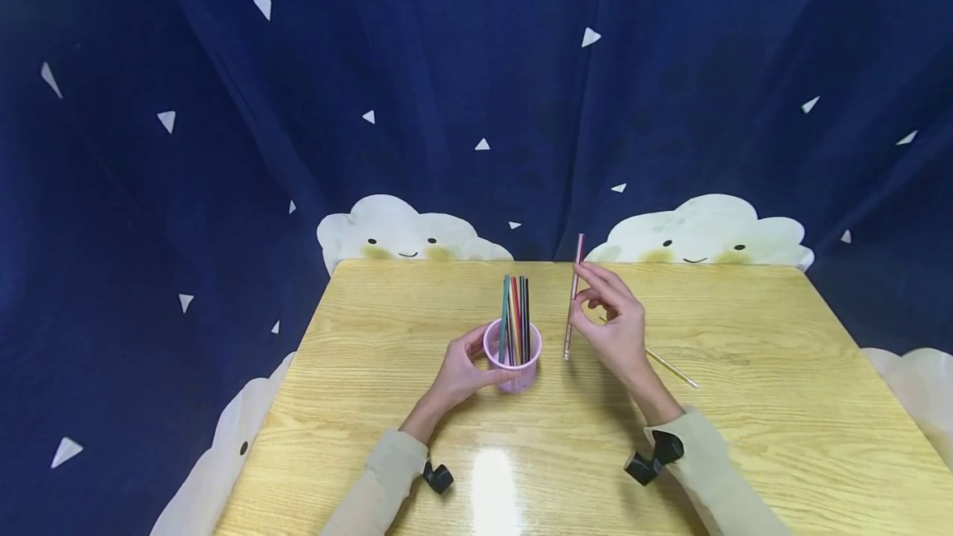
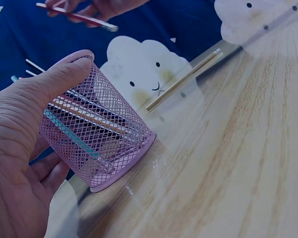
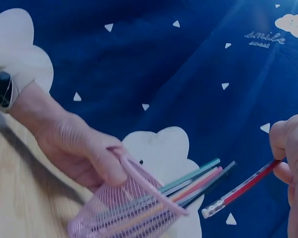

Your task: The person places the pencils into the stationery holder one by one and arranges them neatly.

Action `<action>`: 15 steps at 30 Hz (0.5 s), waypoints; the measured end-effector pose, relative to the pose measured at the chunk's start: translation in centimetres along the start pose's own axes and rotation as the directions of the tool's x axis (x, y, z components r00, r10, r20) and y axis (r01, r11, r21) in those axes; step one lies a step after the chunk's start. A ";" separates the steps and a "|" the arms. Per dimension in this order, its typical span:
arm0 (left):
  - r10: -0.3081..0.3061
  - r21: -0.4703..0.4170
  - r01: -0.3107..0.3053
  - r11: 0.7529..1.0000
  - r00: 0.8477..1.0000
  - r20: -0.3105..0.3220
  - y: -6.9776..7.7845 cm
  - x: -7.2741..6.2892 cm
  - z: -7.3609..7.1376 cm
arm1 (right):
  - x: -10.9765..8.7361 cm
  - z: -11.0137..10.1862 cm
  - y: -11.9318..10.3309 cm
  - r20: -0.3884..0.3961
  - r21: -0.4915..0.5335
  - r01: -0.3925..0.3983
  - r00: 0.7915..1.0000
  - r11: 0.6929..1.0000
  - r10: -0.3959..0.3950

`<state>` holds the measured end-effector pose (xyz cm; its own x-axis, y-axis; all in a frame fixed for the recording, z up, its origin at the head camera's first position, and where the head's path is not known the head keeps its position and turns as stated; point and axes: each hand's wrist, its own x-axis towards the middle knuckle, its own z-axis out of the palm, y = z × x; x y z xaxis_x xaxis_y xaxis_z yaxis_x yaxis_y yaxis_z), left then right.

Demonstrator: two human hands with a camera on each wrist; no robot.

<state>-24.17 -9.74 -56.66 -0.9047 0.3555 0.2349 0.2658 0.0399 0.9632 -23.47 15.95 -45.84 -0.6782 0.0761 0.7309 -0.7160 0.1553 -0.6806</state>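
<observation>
My left hand (image 1: 463,370) grips a pink mesh pencil cup (image 2: 102,119) by its side, the thumb at the rim. Several pencils (image 1: 515,317) stand in the cup, among them teal, red, yellow and black ones. To the right of the cup, my right hand (image 1: 614,317) pinches a red pencil (image 1: 574,292) between thumb and fingers. That pencil is held nearly upright, its eraser end (image 3: 213,209) pointing down, above the table and apart from the cup.
A yellowish pencil (image 1: 672,367) lies on the wooden table (image 1: 759,337), partly behind my right hand in the head view. Dark blue cloth (image 1: 476,64) with white triangles and clouds hangs behind the table.
</observation>
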 end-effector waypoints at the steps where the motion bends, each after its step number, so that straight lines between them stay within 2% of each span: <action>1: 0.000 0.000 0.000 1.000 1.000 0.002 0.0 0.0 0.0 | 0.1 0.2 0.2 -0.011 0.015 0.000 1.000 1.000 0.000; 8: 0.006 -0.015 -0.006 1.000 1.000 0.006 -0.2 0.1 -0.1 | 0.1 2.4 1.0 -0.073 0.105 -0.024 0.997 0.994 0.031; 12: 0.017 -0.021 -0.017 1.000 1.000 0.007 -0.2 0.1 0.0 | -0.3 3.6 1.3 -0.092 0.089 -0.032 0.995 0.995 0.040; 15: 0.017 -0.012 -0.017 1.000 1.000 -0.001 -0.2 0.1 0.1 | -0.7 4.3 1.5 -0.087 0.044 -0.011 0.996 0.999 0.015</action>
<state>-24.29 -9.66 -56.84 -0.9001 0.3557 0.2517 0.2774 0.0224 0.9605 -24.79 11.88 -47.53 -0.6717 0.1636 0.7225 -0.7152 0.1108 -0.6901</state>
